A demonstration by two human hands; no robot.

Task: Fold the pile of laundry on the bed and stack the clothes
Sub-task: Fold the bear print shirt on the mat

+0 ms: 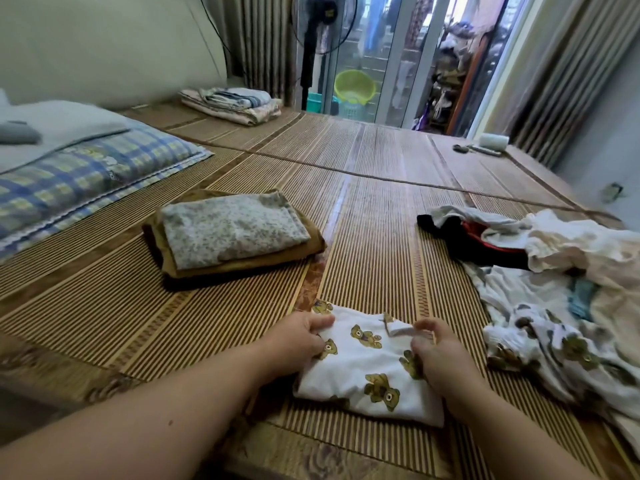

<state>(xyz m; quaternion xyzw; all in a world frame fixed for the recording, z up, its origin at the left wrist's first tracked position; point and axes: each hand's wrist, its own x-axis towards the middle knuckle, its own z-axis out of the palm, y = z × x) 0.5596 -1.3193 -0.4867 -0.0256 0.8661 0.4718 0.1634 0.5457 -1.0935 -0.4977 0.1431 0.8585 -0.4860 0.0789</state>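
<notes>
A small white garment printed with brown bears (370,368) lies folded on the bamboo mat (374,216) right in front of me. My left hand (301,341) grips its left edge, fingers curled over the cloth. My right hand (438,351) pinches its right edge near a white collar strip. A stack of folded clothes (232,233), a grey floral piece on top of brown ones, sits further back on the left. The unfolded laundry pile (540,278) spreads on the right: white, cream, black and red pieces and another bear-print piece.
A checked blue pillow (93,178) and grey bedding lie at the far left. Folded blankets (232,103) sit at the back by the wall. A tape roll (493,142) and small tools lie at the far right corner. A standing fan (311,46) is behind.
</notes>
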